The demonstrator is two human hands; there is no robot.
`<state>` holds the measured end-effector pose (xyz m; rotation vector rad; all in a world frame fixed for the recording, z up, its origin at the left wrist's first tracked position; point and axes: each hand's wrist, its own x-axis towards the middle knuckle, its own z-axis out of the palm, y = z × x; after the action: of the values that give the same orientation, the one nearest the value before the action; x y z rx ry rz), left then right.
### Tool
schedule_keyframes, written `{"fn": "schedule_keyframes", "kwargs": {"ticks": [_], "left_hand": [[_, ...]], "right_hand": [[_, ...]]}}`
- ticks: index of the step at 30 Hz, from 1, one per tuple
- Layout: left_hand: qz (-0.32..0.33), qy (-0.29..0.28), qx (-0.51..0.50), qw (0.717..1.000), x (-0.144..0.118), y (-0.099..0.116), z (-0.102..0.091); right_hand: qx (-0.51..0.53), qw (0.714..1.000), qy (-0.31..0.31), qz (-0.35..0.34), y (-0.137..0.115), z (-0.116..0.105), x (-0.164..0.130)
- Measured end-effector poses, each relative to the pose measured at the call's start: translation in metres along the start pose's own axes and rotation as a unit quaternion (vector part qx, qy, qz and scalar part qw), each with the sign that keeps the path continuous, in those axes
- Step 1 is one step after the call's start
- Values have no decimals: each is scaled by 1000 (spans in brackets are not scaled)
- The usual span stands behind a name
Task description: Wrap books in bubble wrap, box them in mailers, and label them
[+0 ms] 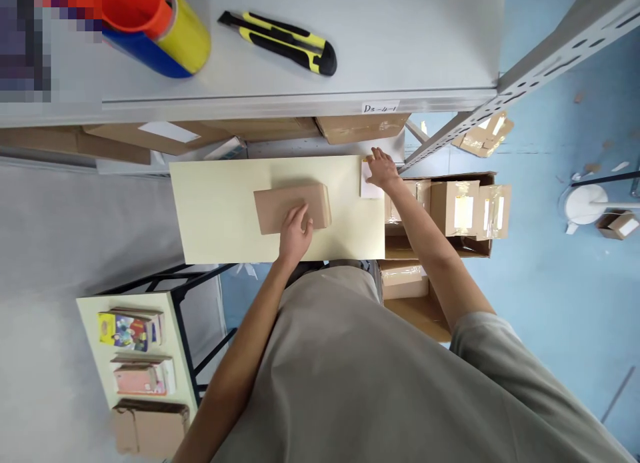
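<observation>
— While the grey metal shelf [310,43] fills the top of the view, what lies under it?

— A pale yellow tabletop [215,216], with a flat brown cardboard box [285,206] lying near its middle, a little toward the right edge.

— And the hands?

— The left hand [296,231] rests flat on the box's near right part, fingers loosely spread on top, not clamped round it. The right hand [383,168] is at the tabletop's far right corner, fingertips pressed down on a small white paper slip [370,183] that lies at that edge; open fingers, nothing gripped.

— Beside the table?

— An open carton [480,246] on the blue floor, just off the right edge, holding smaller taped boxes [455,206].

— On the shelf?

— A packing tape dispenser [160,30] with a yellow and blue roll near the left, and a yellow-black utility knife [283,42] beside it, apart from it.
</observation>
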<state>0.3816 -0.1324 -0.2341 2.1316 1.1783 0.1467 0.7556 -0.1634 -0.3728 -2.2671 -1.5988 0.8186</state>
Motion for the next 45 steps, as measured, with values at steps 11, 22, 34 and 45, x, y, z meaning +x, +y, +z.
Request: {"fn": "schedule_keyframes", "kwargs": {"ticks": [11,22,34,45], "left_hand": [[141,-121,-22,982,38,53,57],[101,-210,84,969,79,69,141],[71,-253,99,960,84,58,148],[-135,-301,-378,865,27,41,17]], "right_hand": [[-129,989,25,-65,-58,-27,-149],[-175,980,-56,-71,-83,-1,-204],[-54,958,-281,-17,-109,-6,-209],[499,861,0,103,-97,-71,-192]]}}
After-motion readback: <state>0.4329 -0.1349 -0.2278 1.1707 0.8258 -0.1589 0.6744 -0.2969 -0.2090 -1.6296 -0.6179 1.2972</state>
